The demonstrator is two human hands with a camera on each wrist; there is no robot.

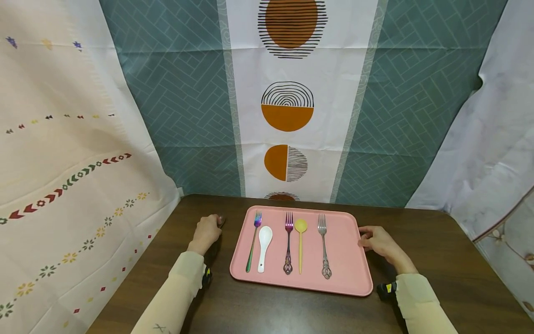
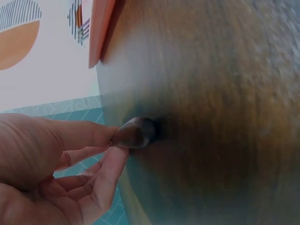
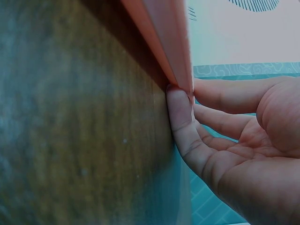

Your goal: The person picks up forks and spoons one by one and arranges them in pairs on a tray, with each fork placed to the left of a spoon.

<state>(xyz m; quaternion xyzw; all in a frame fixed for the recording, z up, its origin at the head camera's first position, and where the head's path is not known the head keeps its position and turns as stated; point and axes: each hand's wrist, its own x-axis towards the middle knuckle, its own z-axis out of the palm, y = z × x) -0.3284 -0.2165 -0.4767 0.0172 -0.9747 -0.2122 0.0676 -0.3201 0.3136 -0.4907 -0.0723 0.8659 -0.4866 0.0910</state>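
Note:
My left hand (image 1: 207, 233) pinches a shiny metal spoon (image 2: 136, 133) between thumb and fingers, just over the table left of the tray. The spoon's rounded bowl shows in the left wrist view; its other end is hidden. At the pink tray's (image 1: 345, 260) right edge, my right hand (image 1: 381, 241) grips the rim, thumb and fingers on either side of it. From left to right on the tray lie a rainbow-coloured fork (image 1: 253, 241), a white soup spoon (image 1: 264, 246), a purple-headed fork (image 1: 288, 241), a yellow spoon (image 1: 300, 243) and a silver fork (image 1: 324, 246).
The tray sits mid-table on dark brown wood (image 1: 267, 311). Behind the table hangs a green and white patterned cloth (image 1: 288, 116). A cream cloth (image 1: 75, 195) hangs along the left side and a white one (image 1: 496, 139) on the right.

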